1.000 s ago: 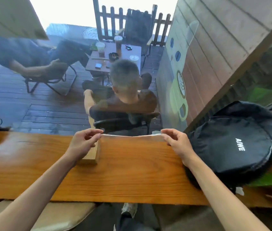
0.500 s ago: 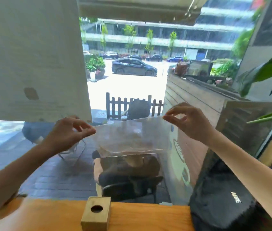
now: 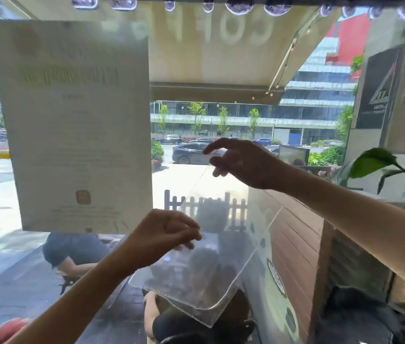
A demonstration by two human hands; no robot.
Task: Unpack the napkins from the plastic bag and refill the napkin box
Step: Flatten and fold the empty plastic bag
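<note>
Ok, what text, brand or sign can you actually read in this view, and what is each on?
Awning: large pale mirrored letters, roughly "CO", the rest unclear.
Dark sign at right: a line starting "SE", too blurred to read.
Paper notice on the window: heading and print too blurred.
Clear plastic bag: none visible.

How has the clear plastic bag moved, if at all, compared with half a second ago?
Yes. The clear plastic bag has tilted: the right hand now holds its corner higher than the left hand, judged against the paper notice.
</note>
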